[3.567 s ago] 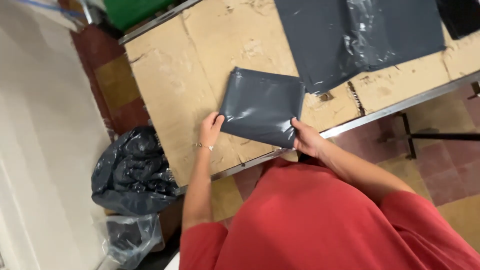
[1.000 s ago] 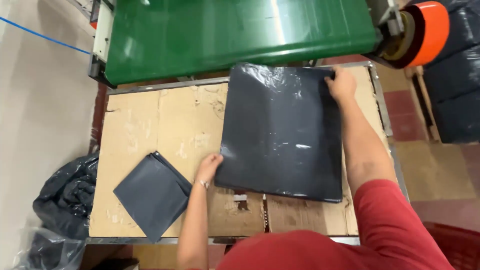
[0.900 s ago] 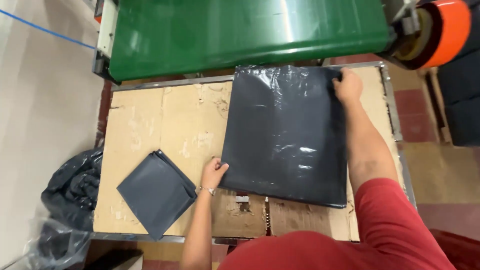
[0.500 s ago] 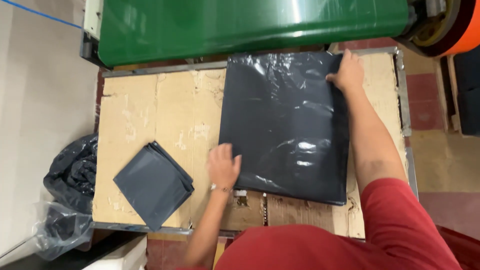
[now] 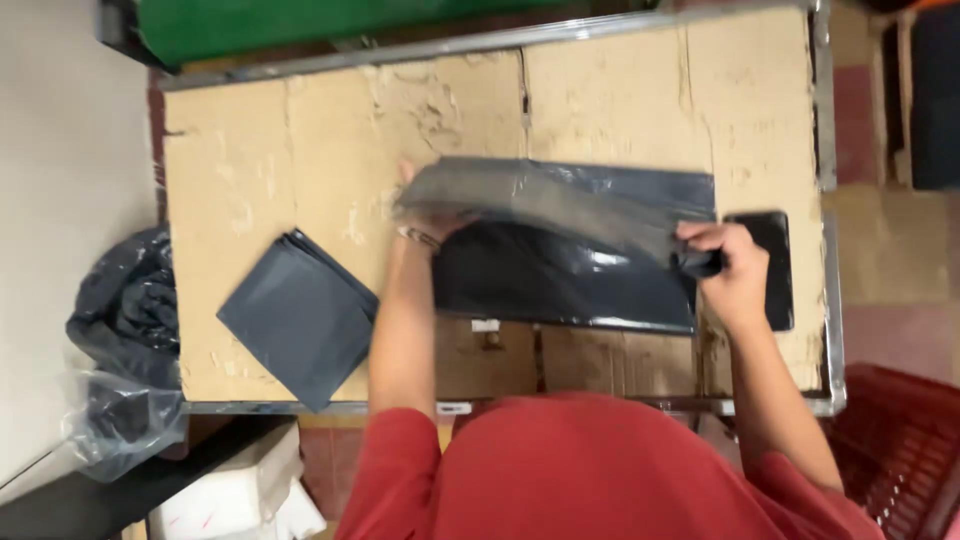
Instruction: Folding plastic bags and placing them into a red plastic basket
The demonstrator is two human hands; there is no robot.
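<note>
A large dark grey plastic bag (image 5: 570, 260) lies on the cardboard-covered table (image 5: 300, 150), its far edge lifted and folded toward me. My left hand (image 5: 425, 215) is mostly hidden under the bag's raised left corner and grips it. My right hand (image 5: 725, 270) pinches the bag's right corner near the table's right side. A small stack of folded dark grey bags (image 5: 300, 315) rests on the table to the left of my left arm.
A flat black rectangular object (image 5: 775, 270) lies just right of my right hand. A green machine (image 5: 300, 20) stands behind the table. Dark filled bags (image 5: 125, 320) sit on the floor at left, a red crate (image 5: 900, 450) at lower right.
The large bag lay flat with my hands at its near-left edge and far-right corner. Now both hands have lifted its far edge and are folding it over toward me.
</note>
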